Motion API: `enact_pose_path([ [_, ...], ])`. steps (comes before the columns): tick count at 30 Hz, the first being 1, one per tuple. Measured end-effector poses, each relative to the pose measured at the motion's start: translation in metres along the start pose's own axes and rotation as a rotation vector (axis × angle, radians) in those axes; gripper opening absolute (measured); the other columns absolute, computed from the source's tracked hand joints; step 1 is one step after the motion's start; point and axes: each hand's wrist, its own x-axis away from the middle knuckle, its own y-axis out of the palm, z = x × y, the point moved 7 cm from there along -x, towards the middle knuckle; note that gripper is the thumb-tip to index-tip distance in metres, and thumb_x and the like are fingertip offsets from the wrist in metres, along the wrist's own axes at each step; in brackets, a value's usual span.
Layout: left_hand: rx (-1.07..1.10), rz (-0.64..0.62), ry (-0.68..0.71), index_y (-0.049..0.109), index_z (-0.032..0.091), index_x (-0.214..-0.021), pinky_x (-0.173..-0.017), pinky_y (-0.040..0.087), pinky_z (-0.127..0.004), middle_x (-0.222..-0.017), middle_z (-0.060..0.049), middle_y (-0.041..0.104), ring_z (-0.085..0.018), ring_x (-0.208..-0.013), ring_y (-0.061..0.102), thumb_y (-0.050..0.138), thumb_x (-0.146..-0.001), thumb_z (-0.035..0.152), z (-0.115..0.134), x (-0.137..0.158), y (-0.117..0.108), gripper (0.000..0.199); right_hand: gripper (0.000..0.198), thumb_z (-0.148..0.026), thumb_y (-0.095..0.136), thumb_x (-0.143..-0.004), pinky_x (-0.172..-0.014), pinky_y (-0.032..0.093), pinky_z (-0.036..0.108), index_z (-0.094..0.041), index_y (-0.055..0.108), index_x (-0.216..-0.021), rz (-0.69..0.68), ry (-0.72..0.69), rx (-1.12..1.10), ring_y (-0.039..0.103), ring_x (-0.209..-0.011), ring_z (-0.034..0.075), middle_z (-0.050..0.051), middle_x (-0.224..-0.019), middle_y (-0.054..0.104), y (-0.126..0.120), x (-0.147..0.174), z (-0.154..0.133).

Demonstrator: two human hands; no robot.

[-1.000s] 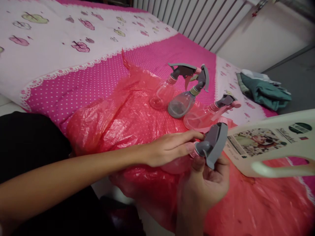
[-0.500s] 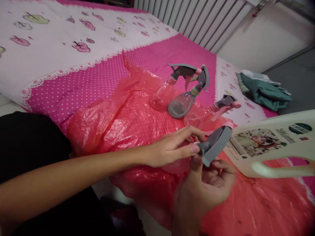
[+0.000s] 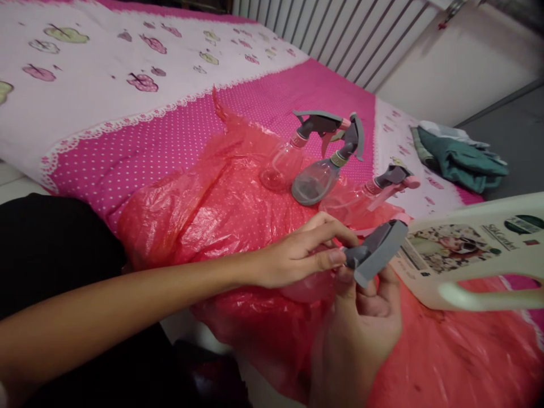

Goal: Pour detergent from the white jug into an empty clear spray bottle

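Note:
My left hand (image 3: 293,252) is closed around the neck of a spray bottle (image 3: 308,288) with a clear pinkish body, partly hidden beneath the hand. My right hand (image 3: 365,317) comes up from the bottom edge, thumb and fingers closed at the base of its grey spray head (image 3: 380,252). The bottle lies tilted, its head pointing right. Beyond my hands are a clear pink-collared spray bottle (image 3: 278,170), a grey-tinted spray bottle (image 3: 315,180) and another pink spray bottle (image 3: 346,205), tilted right.
A red plastic bag (image 3: 182,215) is spread under the bottles over a pink polka-dot bedsheet (image 3: 170,136). At right lies a large cream jug (image 3: 501,238) with a handle and printed label. Folded green clothes (image 3: 463,161) rest near the far right edge. A slatted headboard (image 3: 323,34) stands behind.
The held spray head has shifted slightly right. My right hand's fingers have curled closer under it, while my left hand stays at the neck. The view has shifted a little.

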Motion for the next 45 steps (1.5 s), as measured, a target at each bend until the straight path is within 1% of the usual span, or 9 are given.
enact_pose_path([
  [3, -0.038, -0.009, 0.014, 0.062, 0.025, -0.117, -0.112, 0.047, -0.043, -0.123, -0.011, 0.062, -0.027, -0.127, 0.058, 0.047, -0.111, 0.058, 0.001, 0.001, 0.001, 0.037, 0.077, -0.042, 0.09, -0.083, -0.093, 0.061, 0.02, -0.008, 0.053, -0.141, -0.067, -0.033, 0.007, 0.07, -0.11, 0.017, 0.013, -0.12, 0.066, 0.004, -0.005, -0.004],
  [7, 0.005, -0.046, -0.019, 0.058, 0.026, -0.128, -0.109, 0.049, -0.042, -0.13, -0.012, 0.062, -0.026, -0.127, 0.06, 0.04, -0.112, 0.062, -0.003, 0.004, 0.004, 0.043, 0.074, -0.044, 0.092, -0.079, -0.088, 0.06, 0.017, -0.011, 0.055, -0.134, -0.102, -0.102, 0.023, 0.069, -0.104, 0.012, 0.01, -0.124, 0.063, 0.008, -0.013, -0.007],
  [14, 0.065, -0.089, 0.016, 0.059, 0.023, -0.13, -0.112, 0.045, -0.039, -0.135, -0.014, 0.06, -0.026, -0.136, 0.055, 0.045, -0.113, 0.053, -0.004, 0.006, 0.004, 0.038, 0.057, -0.039, 0.092, -0.078, -0.082, 0.056, 0.012, -0.017, 0.05, -0.111, -0.026, -0.193, 0.053, 0.062, -0.095, 0.006, 0.0, -0.101, 0.056, 0.011, -0.007, -0.013],
  [23, 0.04, -0.107, 0.03, 0.061, 0.022, -0.125, -0.114, 0.044, -0.041, -0.133, -0.014, 0.062, -0.027, -0.135, 0.056, 0.044, -0.112, 0.056, -0.001, 0.004, 0.002, 0.04, 0.054, -0.046, 0.088, -0.084, -0.081, 0.059, 0.016, -0.009, 0.058, -0.109, -0.058, -0.14, 0.087, 0.066, -0.093, 0.009, 0.006, -0.106, 0.065, 0.009, -0.005, -0.005],
  [30, 0.065, -0.061, -0.002, 0.057, 0.023, -0.125, -0.113, 0.046, -0.041, -0.131, -0.013, 0.061, -0.026, -0.13, 0.058, 0.044, -0.113, 0.05, -0.004, 0.002, 0.002, 0.032, 0.052, -0.057, 0.072, -0.098, -0.104, 0.057, 0.021, -0.011, 0.071, -0.121, -0.261, -0.02, 0.234, 0.066, -0.116, 0.013, 0.012, -0.127, 0.064, -0.009, -0.008, 0.001],
  [34, 0.103, -0.019, -0.011, 0.048, 0.024, -0.126, -0.109, 0.049, -0.042, -0.128, -0.012, 0.058, -0.025, -0.123, 0.06, 0.045, -0.112, 0.057, -0.007, 0.002, 0.002, 0.036, 0.055, -0.061, 0.074, -0.095, -0.107, 0.057, 0.026, -0.013, 0.072, -0.123, -0.343, 0.005, 0.258, 0.065, -0.118, 0.016, 0.012, -0.127, 0.063, -0.008, -0.012, 0.002],
  [38, 0.081, -0.036, -0.003, 0.046, 0.023, -0.128, -0.109, 0.047, -0.041, -0.129, -0.013, 0.057, -0.026, -0.126, 0.059, 0.043, -0.112, 0.056, -0.004, 0.003, 0.003, 0.037, 0.059, -0.06, 0.079, -0.091, -0.107, 0.057, 0.028, -0.01, 0.07, -0.121, -0.274, 0.001, 0.223, 0.065, -0.117, 0.016, 0.012, -0.126, 0.063, -0.005, -0.012, 0.006],
  [42, 0.072, -0.069, -0.006, 0.05, 0.021, -0.126, -0.109, 0.047, -0.041, -0.127, -0.013, 0.059, -0.025, -0.123, 0.06, 0.042, -0.112, 0.057, -0.002, 0.005, 0.004, 0.039, 0.057, -0.054, 0.085, -0.088, -0.086, 0.06, 0.022, -0.007, 0.065, -0.113, -0.168, -0.054, 0.183, 0.066, -0.101, 0.012, 0.009, -0.112, 0.065, 0.0, -0.009, 0.004],
  [45, 0.105, -0.062, -0.008, 0.053, 0.021, -0.126, -0.108, 0.048, -0.041, -0.126, -0.013, 0.061, -0.026, -0.124, 0.06, 0.041, -0.112, 0.062, -0.004, 0.006, 0.004, 0.044, 0.053, -0.051, 0.085, -0.089, -0.082, 0.059, 0.02, -0.007, 0.061, -0.105, -0.136, -0.112, 0.168, 0.064, -0.096, 0.01, 0.008, -0.106, 0.064, 0.006, -0.008, 0.0],
])
